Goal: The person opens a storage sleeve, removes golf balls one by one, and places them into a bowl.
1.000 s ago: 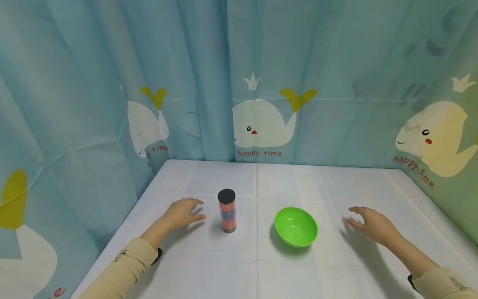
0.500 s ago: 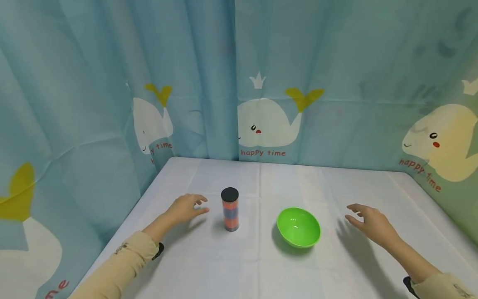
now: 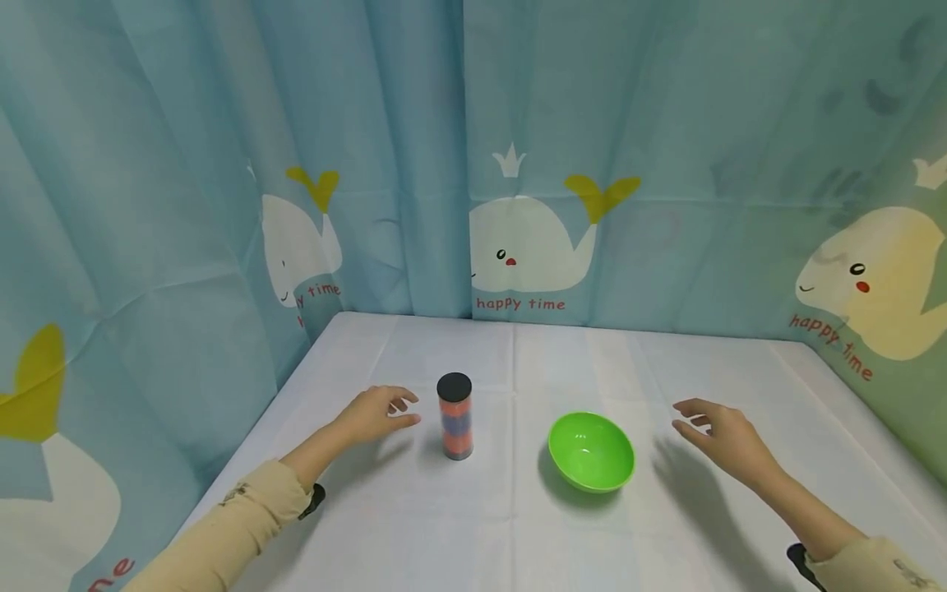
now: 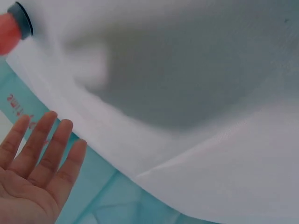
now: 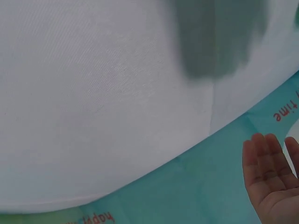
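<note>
A: Where is the tube [image 3: 456,429]?

B: Upright on the white desk [image 3: 444,530], its black lid [image 3: 455,387] on top. Orange and blue bands run round it.

A: And the bowl [image 3: 590,452]?

B: Green, mouth up, to the right of the tube and a little nearer the person. The two stand apart.

A: How is the left hand [image 3: 372,413]?

B: Just left of the tube, not touching it. It is well open and holds nothing: fingers lightly bent, thumb apart from them. The left wrist view shows four fingers spread a little, with the lidded end of the tube at the top left corner.

A: The right hand [image 3: 727,441]?

B: Right of the bowl, near but apart, casting a shadow on the desk. It is open too, with nothing in its grasp; the right wrist view shows its fingers straight.

A: What surrounds all this?

B: A blue curtain [image 3: 399,99] behind the desk, printed with white whales [image 3: 528,238]. Beige sleeves [image 3: 222,526] cover the person's forearms.
</note>
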Demonstrator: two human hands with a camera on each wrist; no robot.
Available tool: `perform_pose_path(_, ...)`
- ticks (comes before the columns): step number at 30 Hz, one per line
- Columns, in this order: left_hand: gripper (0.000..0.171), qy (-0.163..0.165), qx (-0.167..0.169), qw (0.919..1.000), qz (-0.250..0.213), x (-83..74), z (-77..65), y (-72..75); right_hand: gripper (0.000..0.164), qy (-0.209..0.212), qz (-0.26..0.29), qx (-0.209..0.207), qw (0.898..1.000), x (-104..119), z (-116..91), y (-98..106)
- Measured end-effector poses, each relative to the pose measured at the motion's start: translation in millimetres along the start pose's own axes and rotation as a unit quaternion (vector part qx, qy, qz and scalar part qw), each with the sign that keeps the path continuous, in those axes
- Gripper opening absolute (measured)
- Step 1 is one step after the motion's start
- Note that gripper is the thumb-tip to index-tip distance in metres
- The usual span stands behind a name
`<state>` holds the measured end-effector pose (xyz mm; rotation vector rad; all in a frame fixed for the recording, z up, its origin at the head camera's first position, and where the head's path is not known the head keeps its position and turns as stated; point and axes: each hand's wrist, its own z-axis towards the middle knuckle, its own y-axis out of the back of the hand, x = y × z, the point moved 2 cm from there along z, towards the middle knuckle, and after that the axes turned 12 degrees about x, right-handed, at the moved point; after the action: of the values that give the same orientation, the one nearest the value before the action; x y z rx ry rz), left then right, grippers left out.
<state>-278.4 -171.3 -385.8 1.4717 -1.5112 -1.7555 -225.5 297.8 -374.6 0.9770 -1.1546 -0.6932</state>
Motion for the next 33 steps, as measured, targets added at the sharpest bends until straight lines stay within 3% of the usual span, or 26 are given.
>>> perform_pose_path(14,0.050,-0.013,-0.012,0.9960,-0.088,-15.5,-1.5,-2.4,0.029,0.026,0.048,-0.009,0.998,26,-3,-1)
perform_pose_path(21,0.055,-0.030,0.004,0.9924,-0.119,-19.3,0.3,-5.5,0.031,0.049,0.049,-0.020,0.997,34,-7,1)
perform_pose_path(27,0.064,-0.077,0.037,0.9827,-0.164,-16.8,3.8,-10.0,0.032,0.076,0.057,-0.041,0.995,41,-7,2)
perform_pose_path(33,0.077,-0.104,0.061,0.9701,-0.211,-19.2,10.0,-14.3,0.034,0.093,0.067,-0.032,0.993,51,-3,2)
